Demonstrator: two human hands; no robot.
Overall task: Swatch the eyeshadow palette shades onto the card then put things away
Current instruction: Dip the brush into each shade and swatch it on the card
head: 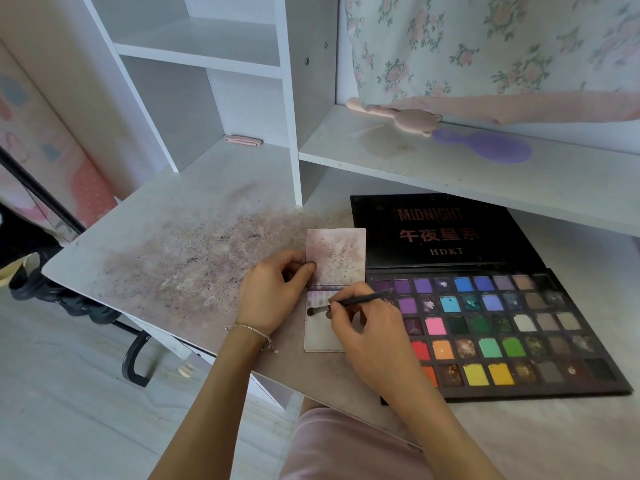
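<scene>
A folded white card [337, 254] stands open on the desk, its upper flap raised and speckled with pigment. My left hand [273, 292] pinches the left edge of that flap. My right hand [363, 320] grips a thin black brush [349, 303], whose tip rests on the lower flap just below a purple smear. To the right lies the open eyeshadow palette [502, 327], a black case with several rows of coloured pans and a black lid labelled MIDNIGHT.
The desk top [180, 251] is smeared with pink and purple powder. A white shelf unit [214, 64] stands behind. A pink brush [398, 114] and a purple brush [485, 145] lie on the right shelf. A small pink clip [242, 140] sits at the back.
</scene>
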